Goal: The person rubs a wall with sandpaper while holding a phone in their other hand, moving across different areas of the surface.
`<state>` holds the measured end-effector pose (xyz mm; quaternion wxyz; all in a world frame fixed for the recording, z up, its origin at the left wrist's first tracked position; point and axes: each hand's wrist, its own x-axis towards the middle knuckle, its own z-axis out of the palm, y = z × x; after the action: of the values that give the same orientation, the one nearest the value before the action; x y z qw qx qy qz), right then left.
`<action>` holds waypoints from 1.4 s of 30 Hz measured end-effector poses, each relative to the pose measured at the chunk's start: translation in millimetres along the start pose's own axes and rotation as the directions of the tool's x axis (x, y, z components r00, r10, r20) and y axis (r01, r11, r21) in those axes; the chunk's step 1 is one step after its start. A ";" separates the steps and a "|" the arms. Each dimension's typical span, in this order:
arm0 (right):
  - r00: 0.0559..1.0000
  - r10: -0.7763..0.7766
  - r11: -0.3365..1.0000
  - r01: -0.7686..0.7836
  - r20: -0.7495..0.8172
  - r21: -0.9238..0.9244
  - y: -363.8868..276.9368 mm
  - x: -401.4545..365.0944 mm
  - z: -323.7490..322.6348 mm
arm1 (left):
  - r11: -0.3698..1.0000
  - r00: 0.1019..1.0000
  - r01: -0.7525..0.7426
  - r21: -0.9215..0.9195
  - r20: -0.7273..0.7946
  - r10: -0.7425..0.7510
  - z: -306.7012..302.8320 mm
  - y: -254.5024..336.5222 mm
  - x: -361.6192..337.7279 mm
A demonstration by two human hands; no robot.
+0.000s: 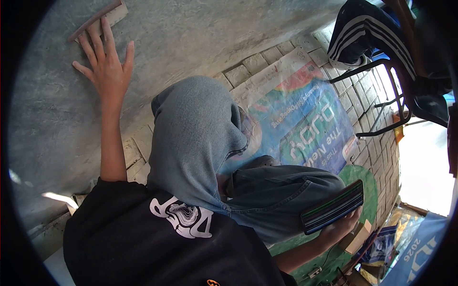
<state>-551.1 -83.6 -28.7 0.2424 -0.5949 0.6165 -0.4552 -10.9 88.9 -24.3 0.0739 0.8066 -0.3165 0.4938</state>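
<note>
My left hand is stretched out at the upper left, its fingertips against a flat-edged block that lies on the grey wall. The thumb and little finger are spread apart. At the lower right, my right hand holds a phone by its lower edge, over my bent knee. Streaky lines cover the phone's screen.
A printed banner lies on the brick paving. A person in striped trousers sits on a black-framed chair at the upper right. A green mat, a cardboard piece and wrappers are at the lower right.
</note>
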 end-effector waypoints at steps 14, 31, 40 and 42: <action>0.956 0.294 0.891 -0.278 0.011 0.359 -0.2 5.6 -1.4 | 0.995 0.986 -0.093 -0.042 -0.141 0.086 -3.2 12.7 48.6; 0.921 0.384 0.733 -0.350 0.070 0.584 -4.3 2.8 -3.0 | 0.998 0.998 -0.051 -0.029 0.022 0.051 6.0 8.5 -2.7; 0.949 0.266 0.736 -0.312 0.167 0.600 -8.1 -0.3 1.6 | 0.998 0.999 -0.051 -0.043 -0.007 0.050 7.2 9.9 2.2; 0.949 0.262 0.739 -0.313 0.174 0.597 -7.8 0.2 3.0 | 0.998 0.999 -0.052 -0.042 -0.010 0.051 6.9 10.4 2.5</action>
<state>-544.6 -83.7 -23.5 0.5149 -0.3978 0.5077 -0.5647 -11.0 76.6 -27.7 0.0798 0.7941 -0.3474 0.4923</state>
